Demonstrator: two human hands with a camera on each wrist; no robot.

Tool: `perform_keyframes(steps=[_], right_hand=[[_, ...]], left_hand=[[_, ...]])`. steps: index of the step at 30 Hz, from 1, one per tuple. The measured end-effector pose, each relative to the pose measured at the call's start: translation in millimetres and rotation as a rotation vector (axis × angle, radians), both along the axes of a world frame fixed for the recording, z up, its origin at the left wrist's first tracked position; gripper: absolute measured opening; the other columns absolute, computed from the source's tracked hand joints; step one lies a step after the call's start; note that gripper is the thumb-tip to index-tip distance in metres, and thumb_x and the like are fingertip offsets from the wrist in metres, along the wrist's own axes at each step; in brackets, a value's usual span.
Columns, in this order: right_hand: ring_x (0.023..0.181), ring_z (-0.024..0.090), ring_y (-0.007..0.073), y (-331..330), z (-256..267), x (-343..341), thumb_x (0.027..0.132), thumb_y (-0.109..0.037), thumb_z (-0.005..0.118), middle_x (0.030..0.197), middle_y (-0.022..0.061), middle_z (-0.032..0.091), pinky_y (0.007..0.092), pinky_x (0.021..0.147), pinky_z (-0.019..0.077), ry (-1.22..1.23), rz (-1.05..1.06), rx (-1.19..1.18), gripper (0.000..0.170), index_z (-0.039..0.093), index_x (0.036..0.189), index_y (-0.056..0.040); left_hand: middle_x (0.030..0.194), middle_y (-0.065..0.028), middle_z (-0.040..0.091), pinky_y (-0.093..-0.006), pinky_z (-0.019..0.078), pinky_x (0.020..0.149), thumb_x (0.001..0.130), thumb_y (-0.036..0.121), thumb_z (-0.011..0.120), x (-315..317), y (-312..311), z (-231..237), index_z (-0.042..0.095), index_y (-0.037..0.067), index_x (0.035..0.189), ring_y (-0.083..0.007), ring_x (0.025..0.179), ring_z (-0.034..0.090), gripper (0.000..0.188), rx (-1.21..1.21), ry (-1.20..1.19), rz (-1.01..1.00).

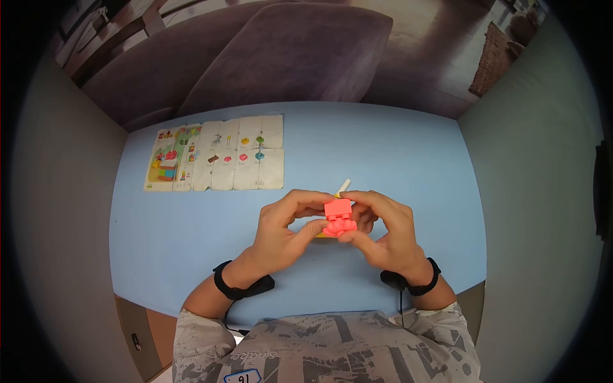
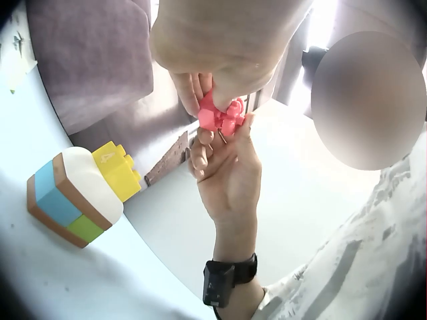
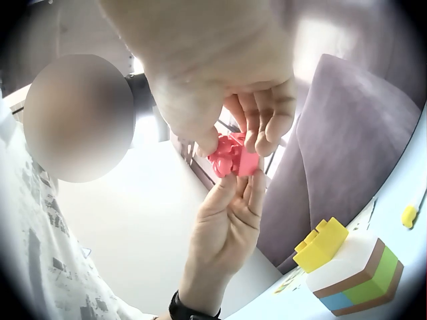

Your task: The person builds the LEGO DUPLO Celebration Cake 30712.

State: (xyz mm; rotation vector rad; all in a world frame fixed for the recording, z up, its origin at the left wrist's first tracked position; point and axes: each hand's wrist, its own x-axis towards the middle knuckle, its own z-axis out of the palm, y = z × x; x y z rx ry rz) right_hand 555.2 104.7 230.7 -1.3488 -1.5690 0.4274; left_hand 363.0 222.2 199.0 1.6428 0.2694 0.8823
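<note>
Both hands meet above the table, holding a pink toy brick [image 1: 338, 208] with a bumpy pink piece [image 1: 341, 228] against its studded side. My left hand [image 1: 281, 223] pinches the pink pieces between thumb and fingers from the left. From the right, my right hand [image 1: 391, 231] grips them the same way, its thumb at the bumpy piece. Beneath the hands, mostly hidden in the head view, stands a block stack with a yellow brick [image 2: 117, 171] marked 4 on a white rounded block [image 2: 83, 179], above blue, green and brown layers.
A creased picture sheet [image 1: 241, 169] lies at the table's back left. Beyond the hands lies a white stick [image 1: 345, 186] with a yellow end. Black devices are strapped at both wrists, with cables hanging near the front edge. Grey panels [image 1: 536, 210] flank the blue table [image 1: 191, 242].
</note>
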Motion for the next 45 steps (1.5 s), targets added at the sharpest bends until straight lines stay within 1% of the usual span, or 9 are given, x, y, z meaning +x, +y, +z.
perform_keyframes(steps=[6, 10, 13, 16, 19, 22, 28, 34, 45], right_hand=[[0.064, 0.055, 0.0072, 6, 2, 16, 0.084, -0.018, 0.092, 0.078, -0.0017, 0.061, 0.0232, 0.058, 0.0459, 0.205, -0.035, -0.188, 0.047, 0.070, 0.121, 0.0005], [0.063, 0.058, 0.0099, 16, -10, 40, 0.085, -0.022, 0.090, 0.073, 0.0006, 0.063, 0.0274, 0.060, 0.0462, 0.078, -0.184, -0.349, 0.041, 0.072, 0.113, 0.0009], [0.063, 0.061, 0.0135, 26, -21, 51, 0.085, -0.028, 0.088, 0.071, 0.0034, 0.066, 0.0301, 0.060, 0.0474, -0.057, -0.202, -0.616, 0.041, 0.074, 0.110, 0.0013], [0.064, 0.064, 0.0164, 33, -42, 56, 0.085, -0.032, 0.087, 0.070, 0.0055, 0.069, 0.0324, 0.061, 0.0486, -0.087, -0.217, -0.695, 0.043, 0.075, 0.109, 0.0012], [0.061, 0.057, 0.0091, 35, -49, 57, 0.088, -0.025, 0.086, 0.069, 0.0041, 0.068, 0.0282, 0.059, 0.0451, -0.141, -0.207, -0.770, 0.037, 0.075, 0.108, 0.0044], [0.068, 0.069, 0.0199, 36, -45, 57, 0.088, -0.046, 0.083, 0.078, 0.0089, 0.075, 0.0346, 0.065, 0.0524, -0.235, -0.189, -0.869, 0.053, 0.078, 0.112, 0.0011], [0.080, 0.076, 0.0264, 33, -39, 55, 0.091, -0.051, 0.080, 0.083, 0.0120, 0.078, 0.0367, 0.074, 0.0581, -0.372, -0.263, -0.856, 0.057, 0.078, 0.116, -0.0005], [0.083, 0.078, 0.0289, 29, -38, 55, 0.093, -0.053, 0.077, 0.086, 0.0132, 0.080, 0.0390, 0.076, 0.0592, -0.432, -0.280, -0.825, 0.057, 0.078, 0.117, -0.0016], [0.079, 0.077, 0.0329, 26, -37, 56, 0.091, -0.053, 0.080, 0.083, 0.0154, 0.078, 0.0418, 0.074, 0.0597, -0.484, -0.285, -0.803, 0.056, 0.077, 0.116, -0.0021]], left_hand=[[0.134, -0.0176, 0.070, -0.0432, 0.0543, 0.109, 0.093, 0.008, 0.078, 3, 28, 6, 0.059, -0.001, 0.138, -0.0320, 0.127, 0.068, 0.049, 0.297, 0.273, 0.038], [0.155, -0.0198, 0.052, -0.0463, 0.0457, 0.118, 0.089, 0.017, 0.083, 8, 42, -22, 0.060, 0.004, 0.143, -0.0386, 0.144, 0.051, 0.060, 0.713, 0.626, 0.193], [0.157, -0.0181, 0.052, -0.0466, 0.0479, 0.116, 0.090, 0.014, 0.080, 8, 41, -46, 0.062, 0.005, 0.143, -0.0363, 0.143, 0.052, 0.057, 0.895, 0.771, 0.167], [0.156, -0.0184, 0.053, -0.0450, 0.0490, 0.115, 0.091, 0.012, 0.078, 7, 41, -57, 0.064, 0.006, 0.141, -0.0353, 0.142, 0.054, 0.053, 0.888, 0.818, 0.092], [0.153, -0.0178, 0.057, -0.0435, 0.0503, 0.113, 0.091, 0.012, 0.078, 5, 40, -59, 0.067, 0.006, 0.137, -0.0348, 0.139, 0.057, 0.048, 0.851, 0.849, 0.061], [0.147, -0.0171, 0.062, -0.0427, 0.0516, 0.111, 0.090, 0.012, 0.079, 5, 42, -59, 0.068, 0.006, 0.135, -0.0345, 0.136, 0.060, 0.046, 0.880, 0.855, 0.053], [0.144, -0.0167, 0.063, -0.0412, 0.0536, 0.107, 0.089, 0.014, 0.080, 6, 41, -51, 0.066, 0.003, 0.135, -0.0341, 0.134, 0.061, 0.049, 0.841, 0.871, -0.006], [0.163, -0.0211, 0.045, -0.0458, 0.0434, 0.119, 0.091, 0.028, 0.081, 20, 47, -52, 0.045, 0.001, 0.157, -0.0385, 0.151, 0.044, 0.080, 0.938, 0.772, 0.090], [0.167, -0.0213, 0.039, -0.0485, 0.0379, 0.123, 0.100, 0.041, 0.071, 39, 68, -64, 0.043, 0.004, 0.160, -0.0374, 0.156, 0.036, 0.076, 0.933, 0.945, -0.097]])
